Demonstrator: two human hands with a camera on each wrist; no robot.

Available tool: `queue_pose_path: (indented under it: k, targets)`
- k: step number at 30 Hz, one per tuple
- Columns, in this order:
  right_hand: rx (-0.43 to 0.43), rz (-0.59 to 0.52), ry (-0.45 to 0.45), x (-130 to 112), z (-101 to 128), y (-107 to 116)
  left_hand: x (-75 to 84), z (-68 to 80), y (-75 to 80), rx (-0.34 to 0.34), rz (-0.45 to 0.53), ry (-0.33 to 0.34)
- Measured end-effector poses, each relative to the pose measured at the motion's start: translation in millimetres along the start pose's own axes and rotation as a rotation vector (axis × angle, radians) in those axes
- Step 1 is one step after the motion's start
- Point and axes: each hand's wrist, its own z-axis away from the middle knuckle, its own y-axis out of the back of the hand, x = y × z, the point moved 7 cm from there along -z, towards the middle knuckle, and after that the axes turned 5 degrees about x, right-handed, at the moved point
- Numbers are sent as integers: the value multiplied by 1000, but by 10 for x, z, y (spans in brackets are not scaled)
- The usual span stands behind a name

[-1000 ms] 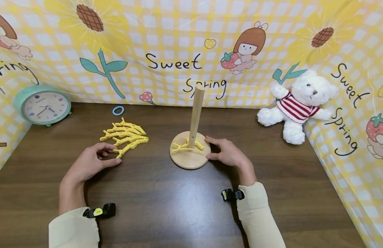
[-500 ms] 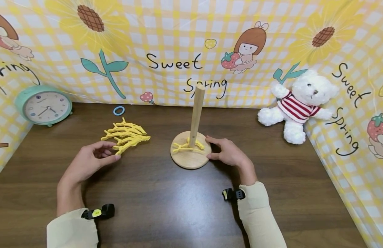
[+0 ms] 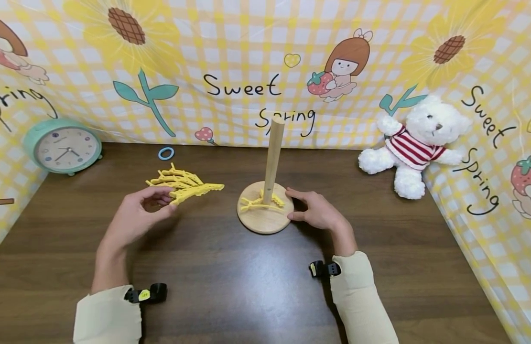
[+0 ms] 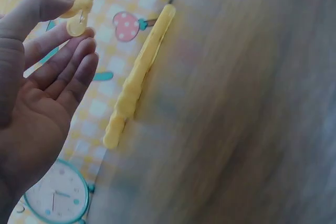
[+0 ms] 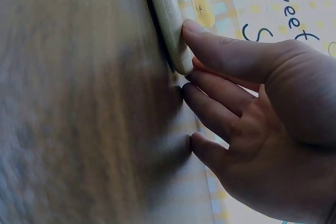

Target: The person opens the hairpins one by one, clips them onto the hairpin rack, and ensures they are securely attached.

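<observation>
My left hand (image 3: 138, 217) pinches a yellow branch-shaped plastic piece (image 3: 200, 189) between thumb and fingers, raised over the others. In the left wrist view, the thumb presses on the held piece's forked end (image 4: 79, 24); another yellow stick (image 4: 134, 85) lies beyond. Behind the hand, several similar yellow pieces (image 3: 175, 176) lie fanned out on the table. A wooden stand with an upright post (image 3: 274, 157) has a round base (image 3: 263, 225), where yellow pieces (image 3: 261, 207) lie around the post's foot. My right hand (image 3: 319, 210) holds the base's right rim, thumb at the edge in the right wrist view.
A mint alarm clock (image 3: 67, 145) stands at the back left, with a blue ring (image 3: 166, 153) to its right. At the back right sits a white teddy bear (image 3: 420, 148) in a striped shirt. A checked cloth (image 3: 231, 57) walls off the back and sides.
My left hand has lifted the nearest yellow branch-shaped piece off the table and moved it slightly right, towards the stand. The right hand stays at the base's rim.
</observation>
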Motion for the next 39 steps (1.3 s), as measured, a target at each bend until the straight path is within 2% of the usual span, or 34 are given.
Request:
queue_pose_path:
  k: [12, 19, 22, 29, 39]
  targets:
    - [1, 4, 6, -5, 7, 7, 208, -83, -185, 2, 31, -43]
    - [-4, -10, -6, -4, 7, 6, 566, -54, -252, -28, 40, -90]
    - [-4, -8, -10, 2, 4, 8, 658, -60, -278, -38, 24, -127]
    - [0, -8, -10, 17, 4, 17, 477, -178, -426, -36, -66, -231]
    - [-2, 2, -6, 15, 3, 16, 688, -214, -633, -76, -69, -326]
